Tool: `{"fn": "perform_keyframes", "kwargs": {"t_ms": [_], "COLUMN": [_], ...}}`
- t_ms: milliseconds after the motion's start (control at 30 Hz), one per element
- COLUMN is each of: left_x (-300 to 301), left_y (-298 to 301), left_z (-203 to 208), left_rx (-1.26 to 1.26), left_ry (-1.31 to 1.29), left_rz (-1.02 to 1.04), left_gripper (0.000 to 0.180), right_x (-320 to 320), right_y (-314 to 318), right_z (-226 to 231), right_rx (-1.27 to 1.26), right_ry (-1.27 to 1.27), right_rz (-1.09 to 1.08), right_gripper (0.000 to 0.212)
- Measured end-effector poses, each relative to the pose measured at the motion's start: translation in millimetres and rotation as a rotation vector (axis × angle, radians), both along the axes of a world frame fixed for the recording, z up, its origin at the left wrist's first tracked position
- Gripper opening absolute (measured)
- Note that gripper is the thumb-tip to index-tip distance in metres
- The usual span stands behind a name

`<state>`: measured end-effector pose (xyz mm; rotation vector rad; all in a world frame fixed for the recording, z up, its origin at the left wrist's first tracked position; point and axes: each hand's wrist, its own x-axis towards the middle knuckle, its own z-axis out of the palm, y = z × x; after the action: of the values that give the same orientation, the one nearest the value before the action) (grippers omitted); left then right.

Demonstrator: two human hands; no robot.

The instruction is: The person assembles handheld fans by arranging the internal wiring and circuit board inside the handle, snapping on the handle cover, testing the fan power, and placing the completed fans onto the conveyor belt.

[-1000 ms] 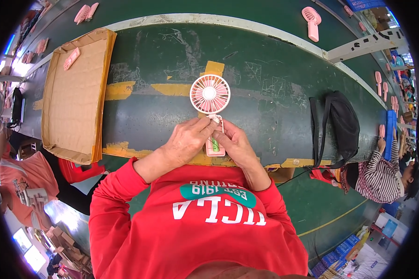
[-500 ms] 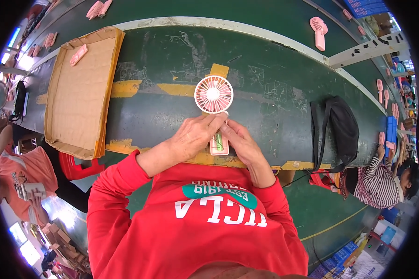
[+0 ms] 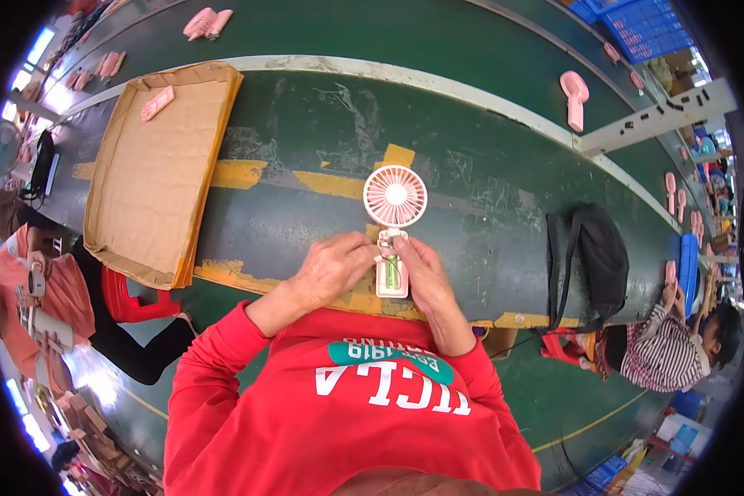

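Observation:
A small handheld fan with a round white grille and pink blades lies on the green table in front of me. Its handle is uncovered and shows a green battery and thin wires inside a pale pink shell. My right hand grips the handle from the right, the thumb resting near its upper end. Beside the handle's left edge, my left hand has its fingertips pinched together. Whatever sits between those fingertips is too small to make out.
To the left lies a shallow cardboard tray with a pink handle cover in it. A black bag rests at the right. Pink fans lie beyond the white rail. Co-workers sit on both sides.
My left hand has moved off the fan's neck to the left of the handle, uncovering the handle's upper inside. My right hand stays on the handle. The whole view has shifted slightly.

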<state>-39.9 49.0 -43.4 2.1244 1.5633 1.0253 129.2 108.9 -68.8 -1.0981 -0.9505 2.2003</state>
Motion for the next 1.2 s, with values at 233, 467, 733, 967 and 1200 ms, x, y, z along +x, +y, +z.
{"fn": "perform_keyframes", "kwargs": {"t_ms": [233, 467, 733, 967, 1200], "left_x": [25, 21, -104, -404, -412], "left_y": [-5, -10, 49, 56, 105], "left_z": [-3, -4, 50, -33, -41], "left_rx": [-0.013, -0.175, -0.243, 0.12, -0.236], "left_ry": [-0.006, 0.069, -0.229, 0.763, 0.752], "left_rz": [0.165, 0.132, 0.299, 1.094, 1.13], "left_gripper": [0.017, 0.017, 0.018, 0.043, 0.037], "right_x": [-4, -17, 0, -12, -4], "right_y": [-7, -10, -3, -5, 3], "right_z": [-5, 8, 8, -7, 2], "right_rx": [0.012, 0.077, 0.016, -0.028, -0.062], "right_ry": [0.03, -0.031, 0.0, 0.004, 0.008], "right_rz": [-0.11, -0.106, -0.116, 0.017, -0.035], "right_gripper": [0.026, 0.026, 0.031, 0.033, 0.033]}}
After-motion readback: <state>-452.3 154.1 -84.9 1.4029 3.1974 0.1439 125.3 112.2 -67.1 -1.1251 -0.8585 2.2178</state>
